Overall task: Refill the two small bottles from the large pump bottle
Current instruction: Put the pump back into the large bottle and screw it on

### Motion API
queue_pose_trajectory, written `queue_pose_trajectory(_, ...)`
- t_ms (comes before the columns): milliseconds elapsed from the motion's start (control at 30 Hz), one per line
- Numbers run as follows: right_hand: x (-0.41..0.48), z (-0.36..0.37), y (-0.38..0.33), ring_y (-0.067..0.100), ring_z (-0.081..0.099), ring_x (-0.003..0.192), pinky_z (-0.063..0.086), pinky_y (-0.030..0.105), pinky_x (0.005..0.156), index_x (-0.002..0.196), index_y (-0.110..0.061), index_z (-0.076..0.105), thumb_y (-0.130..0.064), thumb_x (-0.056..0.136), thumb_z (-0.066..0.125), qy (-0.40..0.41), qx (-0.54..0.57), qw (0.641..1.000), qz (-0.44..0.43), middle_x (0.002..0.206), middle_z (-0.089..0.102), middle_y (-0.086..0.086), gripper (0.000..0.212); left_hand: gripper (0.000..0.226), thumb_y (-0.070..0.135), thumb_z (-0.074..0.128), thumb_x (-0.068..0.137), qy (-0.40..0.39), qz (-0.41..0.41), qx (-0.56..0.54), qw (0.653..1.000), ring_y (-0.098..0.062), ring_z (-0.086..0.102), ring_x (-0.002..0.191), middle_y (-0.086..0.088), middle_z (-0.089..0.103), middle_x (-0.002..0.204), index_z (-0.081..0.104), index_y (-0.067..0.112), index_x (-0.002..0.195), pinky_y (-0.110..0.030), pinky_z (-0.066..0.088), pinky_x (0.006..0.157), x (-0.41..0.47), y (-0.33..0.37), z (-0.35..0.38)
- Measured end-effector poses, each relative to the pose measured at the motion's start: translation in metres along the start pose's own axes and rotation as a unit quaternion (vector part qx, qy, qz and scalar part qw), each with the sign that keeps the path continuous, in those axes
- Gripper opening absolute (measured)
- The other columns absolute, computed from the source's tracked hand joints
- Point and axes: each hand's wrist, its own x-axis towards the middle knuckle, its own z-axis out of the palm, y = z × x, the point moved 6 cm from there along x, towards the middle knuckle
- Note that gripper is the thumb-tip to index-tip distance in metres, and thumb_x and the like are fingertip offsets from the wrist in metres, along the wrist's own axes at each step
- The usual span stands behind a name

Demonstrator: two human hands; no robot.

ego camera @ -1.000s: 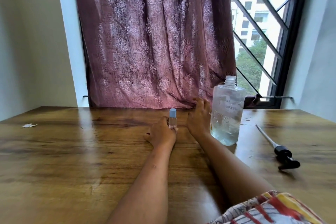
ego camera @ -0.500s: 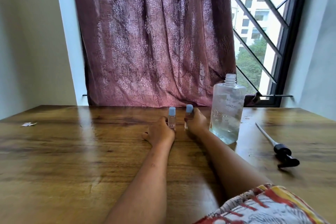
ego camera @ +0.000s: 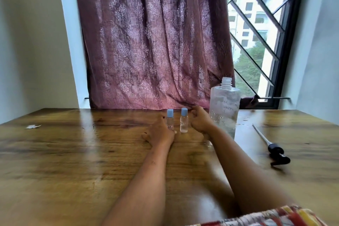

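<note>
1. The two small bottles stand upright side by side on the tabletop, near its far edge and just in front of the curtain. The left small bottle and the right small bottle both look clear and carry blue caps; how full they are is too small to tell
2. The left hand rests on the tabletop against the foot of the left small bottle. Whether its fingers pinch the bottle or only lie beside it, I cannot tell
3. The right hand hovers just right of the right small bottle, with a narrow gap between them. Its fingers are loosely curled and hold nothing
4. The large bottle stands upright just right of that hand, its neck open and clear liquid low inside. Its pump lies well apart on the tabletop to the right
5. The small bottles are probably light, stiff and easy to tip on their narrow bases. I would steady one low on its body and twist the cap with thumb and forefinger
6. The large bottle should be heavier, its smooth flat sides perhaps slippery and its liquid likely to slosh. A whole-hand hold round the middle suits it, with a slow pour, since its mouth is wider than the small necks
</note>
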Motion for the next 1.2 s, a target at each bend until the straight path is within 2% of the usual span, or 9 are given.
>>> queue_pose_trajectory(133, -0.06, -0.035, -0.027, 0.014, 0.059, 0.093, 0.051, 0.014, 0.066, 0.118, 0.0, 0.046, 0.027, 0.078, 0.042, -0.084, 0.113, 0.986, -0.093, 0.106, 0.057, 0.008, 0.049, 0.102, 0.038, 0.08, 0.066, 0.08, 0.085, -0.078, 0.99, -0.031, 0.032, 0.135, -0.009, 0.035, 0.144, 0.015, 0.028, 0.144, -0.058, 0.025, 0.108, -0.005, 0.009, -0.011)
queue_pose_trajectory(233, -0.084, -0.089, -0.024, 0.018, 0.062, 0.083, 0.05, 0.01, 0.064, 0.097, -0.004, 0.057, 0.029, 0.077, 0.041, -0.028, 0.149, 0.983, -0.106, 0.092, 0.062, 0.008, 0.042, 0.096, 0.038, 0.079, 0.067, 0.153, 0.151, -0.071, 0.974, -0.031, 0.035, 0.131, -0.009, 0.039, 0.142, 0.018, 0.028, 0.14, -0.054, 0.027, 0.105, -0.015, 0.02, -0.022)
queue_pose_trajectory(367, -0.089, -0.156, 0.03, 0.028, 0.057, 0.101, 0.047, 0.025, 0.081, 0.106, -0.016, 0.061, 0.0, 0.082, 0.051, 0.182, -0.225, 0.957, -0.011, 0.11, 0.063, 0.008, 0.031, 0.081, 0.04, 0.071, 0.075, 0.131, 0.175, -0.063, 0.974, -0.031, 0.036, 0.128, -0.009, 0.038, 0.141, 0.025, 0.023, 0.14, -0.057, 0.027, 0.103, -0.042, 0.043, -0.019)
queue_pose_trajectory(433, -0.091, -0.162, 0.07, 0.033, 0.048, 0.117, 0.043, 0.037, 0.093, 0.12, -0.024, 0.053, -0.015, 0.085, 0.052, 0.154, -0.375, 0.908, 0.11, 0.128, 0.053, 0.008, 0.036, 0.078, 0.04, 0.066, 0.078, 0.091, 0.201, -0.05, 0.974, -0.031, 0.032, 0.13, -0.008, 0.033, 0.143, 0.021, 0.025, 0.14, -0.059, 0.027, 0.104, -0.055, 0.055, -0.011)
queue_pose_trajectory(600, -0.094, -0.138, 0.098, 0.032, 0.054, 0.11, 0.048, 0.035, 0.088, 0.113, -0.016, 0.056, -0.007, 0.083, 0.047, 0.116, -0.387, 0.906, 0.126, 0.121, 0.054, 0.012, 0.033, 0.079, 0.045, 0.058, 0.085, 0.019, 0.225, -0.004, 0.974, -0.027, 0.018, 0.14, -0.005, 0.019, 0.152, 0.014, 0.024, 0.146, -0.056, 0.019, 0.108, -0.08, 0.078, 0.006)
queue_pose_trajectory(700, -0.09, -0.138, 0.084, 0.03, 0.064, 0.088, 0.052, 0.032, 0.075, 0.092, -0.014, 0.068, -0.002, 0.078, 0.048, 0.118, -0.27, 0.948, 0.117, 0.099, 0.065, 0.013, 0.027, 0.078, 0.044, 0.062, 0.081, 0.002, 0.186, -0.055, 0.981, -0.028, 0.022, 0.139, -0.004, 0.024, 0.15, 0.019, 0.025, 0.143, -0.059, 0.02, 0.109, -0.085, 0.077, 0.008)
queue_pose_trajectory(800, -0.092, -0.138, 0.064, 0.028, 0.056, 0.07, 0.053, 0.036, 0.071, 0.08, -0.007, 0.069, 0.001, 0.079, 0.058, 0.107, 0.03, 0.989, 0.095, 0.072, 0.058, 0.012, 0.014, 0.076, 0.044, 0.066, 0.078, -0.009, 0.146, -0.099, 0.984, -0.027, 0.027, 0.136, -0.003, 0.029, 0.147, 0.023, 0.025, 0.138, -0.06, 0.022, 0.108, -0.08, 0.072, 0.009)
queue_pose_trajectory(967, -0.1, -0.146, 0.01, 0.035, 0.055, 0.097, 0.054, 0.043, 0.09, 0.087, 0.009, 0.059, 0.011, 0.087, 0.033, 0.066, 0.478, 0.875, 0.029, 0.104, 0.053, 0.022, 0.027, 0.087, 0.045, 0.071, 0.075, -0.053, 0.107, -0.142, 0.983, -0.032, 0.031, 0.134, -0.01, 0.033, 0.146, 0.021, 0.019, 0.141, -0.054, 0.032, 0.106, -0.067, 0.079, 0.016)
queue_pose_trajectory(1200, -0.094, -0.165, -0.024, 0.029, 0.064, 0.085, 0.058, 0.028, 0.068, 0.102, 0.006, 0.058, 0.024, 0.083, 0.033, 0.045, 0.483, 0.872, -0.056, 0.091, 0.065, 0.023, 0.036, 0.114, 0.048, 0.078, 0.067, -0.132, 0.162, -0.163, 0.964, -0.029, 0.026, 0.14, -0.008, 0.019, 0.156, 0.002, 0.02, 0.148, -0.049, 0.031, 0.111, -0.066, 0.109, 0.039)
